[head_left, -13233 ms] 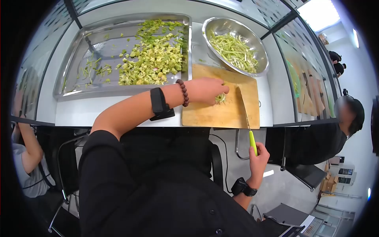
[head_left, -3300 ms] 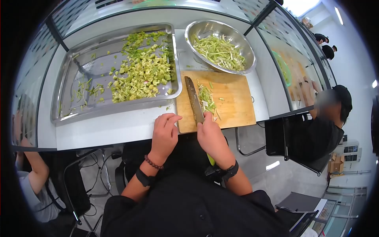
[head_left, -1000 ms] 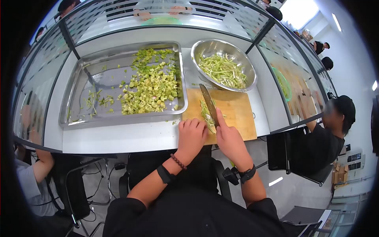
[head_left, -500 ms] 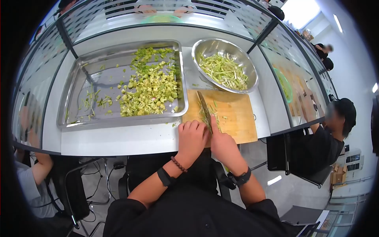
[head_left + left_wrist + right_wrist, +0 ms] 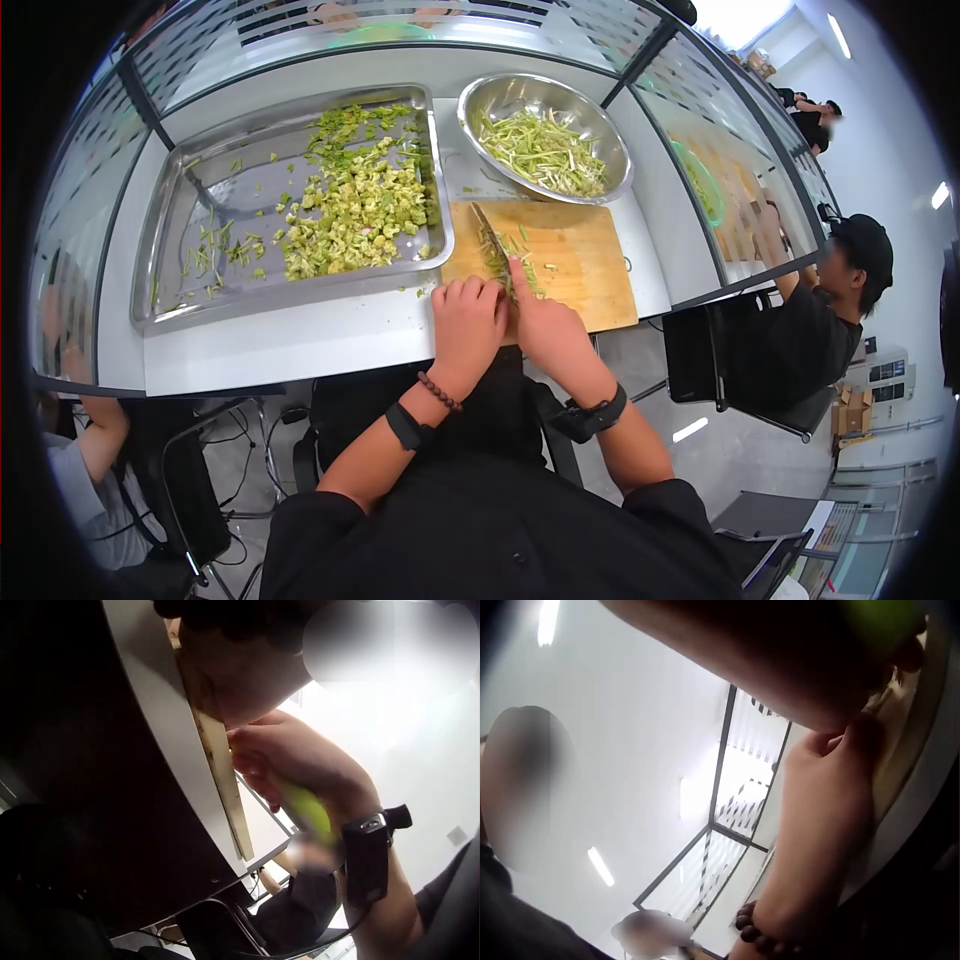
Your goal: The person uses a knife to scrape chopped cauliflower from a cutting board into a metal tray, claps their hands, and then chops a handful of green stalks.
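Observation:
On the left part of the wooden cutting board (image 5: 585,265), a knife (image 5: 489,232) lies across thin green strips (image 5: 523,240), its tip pointing away. My right hand (image 5: 553,335) grips the knife, with the index finger stretched along the blade; its green handle (image 5: 306,810) shows beneath the palm in the left wrist view. My left hand (image 5: 467,330) is at the board's front left corner beside the blade, fingers bent over the near end of the strips. What lies under those fingertips is hidden. Small cut bits (image 5: 550,267) are scattered right of the blade.
A large metal tray (image 5: 290,280) with chopped green pieces (image 5: 350,225) stands left of the board. Behind the board, a steel bowl (image 5: 618,180) holds more green strips (image 5: 545,150). Glass partitions (image 5: 690,130) enclose the table, and a person (image 5: 800,330) sits beyond the right one.
Earlier my left hand was on the board near the bowl and the knife was held apart at the right. Since then both hands came together at the board's front left; lately the blade has shifted slightly left.

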`<state>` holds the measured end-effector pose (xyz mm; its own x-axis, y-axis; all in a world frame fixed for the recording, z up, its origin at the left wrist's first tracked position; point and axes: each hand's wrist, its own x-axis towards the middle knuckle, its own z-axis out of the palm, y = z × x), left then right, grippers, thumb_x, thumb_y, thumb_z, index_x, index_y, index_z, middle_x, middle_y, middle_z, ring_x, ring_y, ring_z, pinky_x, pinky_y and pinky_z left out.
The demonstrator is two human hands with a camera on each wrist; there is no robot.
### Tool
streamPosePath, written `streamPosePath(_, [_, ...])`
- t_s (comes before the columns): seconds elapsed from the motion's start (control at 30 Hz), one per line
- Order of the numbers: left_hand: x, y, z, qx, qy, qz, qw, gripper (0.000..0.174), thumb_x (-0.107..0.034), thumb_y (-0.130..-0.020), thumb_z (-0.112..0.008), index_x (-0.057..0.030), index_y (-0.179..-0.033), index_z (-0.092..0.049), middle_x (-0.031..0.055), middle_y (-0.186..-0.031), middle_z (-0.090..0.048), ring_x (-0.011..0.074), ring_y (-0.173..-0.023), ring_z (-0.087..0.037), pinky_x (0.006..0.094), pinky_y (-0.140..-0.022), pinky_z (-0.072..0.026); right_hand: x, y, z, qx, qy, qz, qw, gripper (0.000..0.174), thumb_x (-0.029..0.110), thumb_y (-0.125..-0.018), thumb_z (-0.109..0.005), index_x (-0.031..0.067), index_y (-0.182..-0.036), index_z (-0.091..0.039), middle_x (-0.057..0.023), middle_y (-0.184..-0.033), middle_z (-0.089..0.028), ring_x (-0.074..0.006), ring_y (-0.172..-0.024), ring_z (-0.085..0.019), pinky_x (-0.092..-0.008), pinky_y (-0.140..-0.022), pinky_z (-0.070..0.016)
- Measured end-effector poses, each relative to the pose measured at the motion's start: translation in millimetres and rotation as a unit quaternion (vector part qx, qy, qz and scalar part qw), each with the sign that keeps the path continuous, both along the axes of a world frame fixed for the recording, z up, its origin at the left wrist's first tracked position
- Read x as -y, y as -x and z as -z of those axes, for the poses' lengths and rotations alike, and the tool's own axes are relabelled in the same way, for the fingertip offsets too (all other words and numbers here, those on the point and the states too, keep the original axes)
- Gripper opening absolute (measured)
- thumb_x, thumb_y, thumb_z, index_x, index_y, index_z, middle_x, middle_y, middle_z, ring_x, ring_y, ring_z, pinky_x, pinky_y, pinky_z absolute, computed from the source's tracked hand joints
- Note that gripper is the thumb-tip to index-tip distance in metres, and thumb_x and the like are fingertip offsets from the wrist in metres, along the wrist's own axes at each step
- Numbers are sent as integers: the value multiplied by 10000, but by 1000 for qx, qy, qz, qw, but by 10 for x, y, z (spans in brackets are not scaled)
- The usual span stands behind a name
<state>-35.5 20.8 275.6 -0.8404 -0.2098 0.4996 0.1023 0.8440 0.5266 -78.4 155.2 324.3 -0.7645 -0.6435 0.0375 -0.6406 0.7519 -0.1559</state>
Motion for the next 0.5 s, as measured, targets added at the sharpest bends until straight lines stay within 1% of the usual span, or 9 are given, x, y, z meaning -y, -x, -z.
streamPosePath(0.07, [-14,-2,7,3,0,-1,1000,106,-162,-819,-700,-109,-880,-631,40,-846,-570,251,-860,-550,401,-844,-376,21,-24,56,-8,5,-3,1000,722,99,-869,-538,38,-1528,-251,-201,-631,-607,-371,-545,-606,-477,-528,-487])
streamPosePath(0.17, [-14,-5,11,-1,-8,6,1000,101,-161,-819,-697,-111,-872,-627,42,-838,-571,251,-862,-551,404,-843,-378,-92,32,-69,29,27,9,999,712,102,-876,-536,51,-1528,-255,-201,-627,-606,-381,-548,-604,-481,-527,-486])
streamPosePath(0.27, [-1,-25,-4,-12,-4,2,1000,98,-160,-818,-696,-113,-867,-625,42,-838,-574,253,-863,-553,407,-841,-381,-64,18,7,29,50,14,998,702,109,-882,-537,50,-1524,-261,-205,-622,-601,-395,-557,-603,-492,-535,-484])
streamPosePath(0.37, [-34,-31,4,-3,-3,1,1000,98,-162,-818,-697,-115,-866,-624,38,-841,-578,253,-867,-555,409,-845,-381,10,55,-83,24,33,3,999,706,110,-880,-542,43,-1523,-257,-210,-625,-600,-401,-561,-601,-505,-547,-481])
streamPosePath(0.47, [-2,7,10,-6,-16,9,1000,98,-163,-819,-697,-118,-867,-624,35,-843,-578,254,-872,-556,410,-850,-381,-76,169,-156,29,40,-7,999,709,111,-885,-538,63,-1530,-248,-212,-626,-600,-405,-560,-596,-512,-553,-478])
streamPosePath(0.5, [-12,8,43,-18,-15,5,1000,97,-164,-819,-697,-119,-866,-624,34,-842,-578,254,-873,-556,411,-851,-381,-82,203,-220,38,62,7,997,690,112,-901,-528,99,-1534,-253,-225,-628,-591,-414,-574,-592,-513,-573,-474])
